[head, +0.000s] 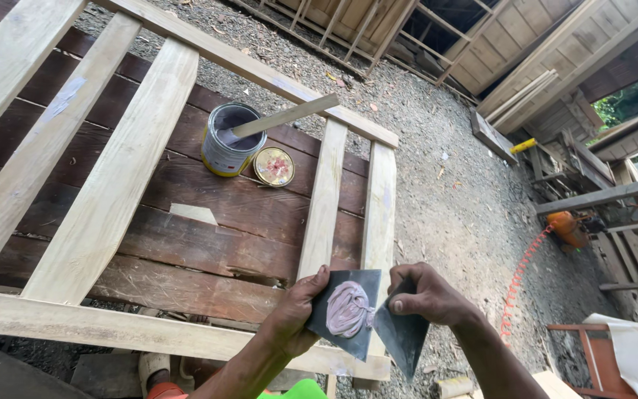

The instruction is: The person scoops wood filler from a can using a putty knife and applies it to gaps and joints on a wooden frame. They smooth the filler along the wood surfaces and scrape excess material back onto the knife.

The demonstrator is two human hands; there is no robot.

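Gripping a putty-smeared dark plate, left hand; right hand fingers clasp scraper.

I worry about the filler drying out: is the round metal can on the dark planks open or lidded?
Open. The round metal can has a wooden stick standing in it; its gold lid lies beside it.

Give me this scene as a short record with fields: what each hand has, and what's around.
left hand: holds a dark square plate bearing a blob of pinkish putty
right hand: holds a dark scraper, its edge at the putty
frame: pale wood, lying on dark planks
can: open, a stick in it
lid: beside the can
ground: gravel
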